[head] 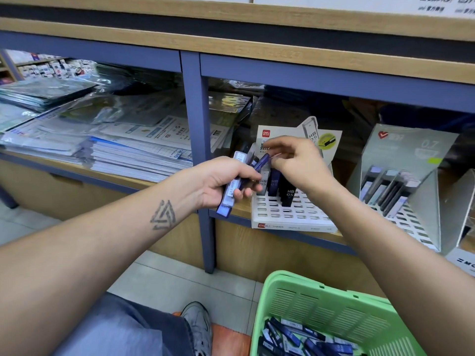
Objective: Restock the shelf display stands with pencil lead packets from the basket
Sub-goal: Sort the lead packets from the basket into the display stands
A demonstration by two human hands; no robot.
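Note:
My left hand (226,179) grips a small bunch of blue and clear pencil lead packets (231,191) in front of the shelf post. My right hand (298,164) pinches the top end of one blue packet (262,160) of that bunch, just above the white HB 0.5 display stand (288,214). A few dark packets (287,194) stand in the stand's back rows; its front slots are bare. A green basket (321,301) at the bottom right holds several more blue packets (295,337).
A grey 0.7 display stand (421,191) with several packets stands right of the white one. Stacks of plastic-wrapped paper goods (115,142) fill the shelf bay on the left. A blue shelf post (198,124) divides the bays. My knee and shoe are below.

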